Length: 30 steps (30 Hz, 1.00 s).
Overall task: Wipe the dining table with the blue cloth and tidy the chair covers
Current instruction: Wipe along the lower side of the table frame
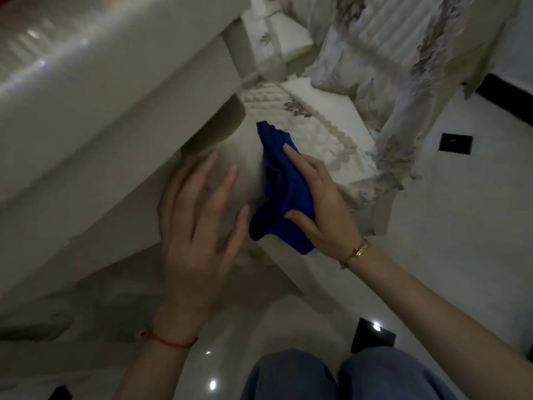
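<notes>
My right hand (323, 209) grips the bunched blue cloth (282, 192), with the forefinger and thumb lying over it and the other fingers hidden. The cloth hangs at the front edge of a quilted, flower-patterned chair seat cover (331, 125). My left hand (196, 226) is spread with straight fingers over pale fabric just left of the cloth; motion blur hides whether it touches. The glossy white dining table (86, 82) fills the upper left. A loose patterned chair back cover (418, 67) drapes at the upper right.
A second covered chair (277, 33) stands further back along the table's edge. The shiny white tiled floor (461, 226) has small black inset squares (455, 143). My knees in blue jeans (288, 376) are at the bottom.
</notes>
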Motion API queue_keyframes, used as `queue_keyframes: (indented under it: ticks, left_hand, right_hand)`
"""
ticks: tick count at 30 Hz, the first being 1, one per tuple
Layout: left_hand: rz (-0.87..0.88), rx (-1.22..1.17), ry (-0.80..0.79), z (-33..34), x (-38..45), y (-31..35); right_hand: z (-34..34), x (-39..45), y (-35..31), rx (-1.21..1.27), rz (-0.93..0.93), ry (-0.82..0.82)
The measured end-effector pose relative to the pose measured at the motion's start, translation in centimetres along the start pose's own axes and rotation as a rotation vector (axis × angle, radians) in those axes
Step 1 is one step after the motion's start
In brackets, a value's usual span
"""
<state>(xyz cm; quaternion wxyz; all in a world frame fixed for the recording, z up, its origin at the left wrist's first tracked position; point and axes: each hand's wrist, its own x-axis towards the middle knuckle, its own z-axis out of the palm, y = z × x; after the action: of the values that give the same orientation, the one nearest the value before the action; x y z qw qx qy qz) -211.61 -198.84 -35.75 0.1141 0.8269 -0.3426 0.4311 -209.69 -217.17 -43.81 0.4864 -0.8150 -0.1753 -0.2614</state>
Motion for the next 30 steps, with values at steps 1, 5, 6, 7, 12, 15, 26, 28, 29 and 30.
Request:
queue_keyframes:
  ticks: [1,5,6,7,12,15,26,28,29,30]
  left_hand:
    - [-0.002,0.009,0.013,0.3,-0.3,-0.2]
    - [0.008,0.046,0.077,1.4,-0.8,-0.9]
    - [0.019,0.045,0.102,1.7,-0.8,-1.0]
    - [0.030,0.046,0.124,1.9,-0.8,-1.1]
    - [0.049,0.048,0.163,2.5,-1.1,-1.1]
    - [0.054,0.037,0.157,2.5,-1.2,-1.3]
    - [0.076,0.042,0.166,2.8,-1.2,-1.8]
    - [0.075,0.055,0.163,2.9,-1.2,-1.9]
    - [0.080,0.066,0.165,2.9,-1.2,-1.9]
    - [0.085,0.074,0.166,2.9,-1.1,-2.0]
  right_hand:
    - [1.0,0.0,0.1,-0.013,-0.048,0.041]
    - [4.0,0.0,0.8,-0.047,-0.125,0.235]
    - [4.5,-0.2,1.2,-0.041,-0.140,0.269]
    - [5.0,-0.7,1.8,-0.032,-0.157,0.286]
    - [7.0,-4.8,4.3,-0.082,-0.118,0.268]
    - [6.4,-3.2,2.1,-0.087,-0.121,0.294]
    - [8.0,-5.5,4.2,-0.103,-0.044,0.291]
    - [7.3,-2.9,2.7,-0.094,-0.091,0.345]
    - [7.0,-1.8,2.1,-0.088,-0.116,0.374]
    - [6.9,-1.1,1.9,-0.078,-0.137,0.392]
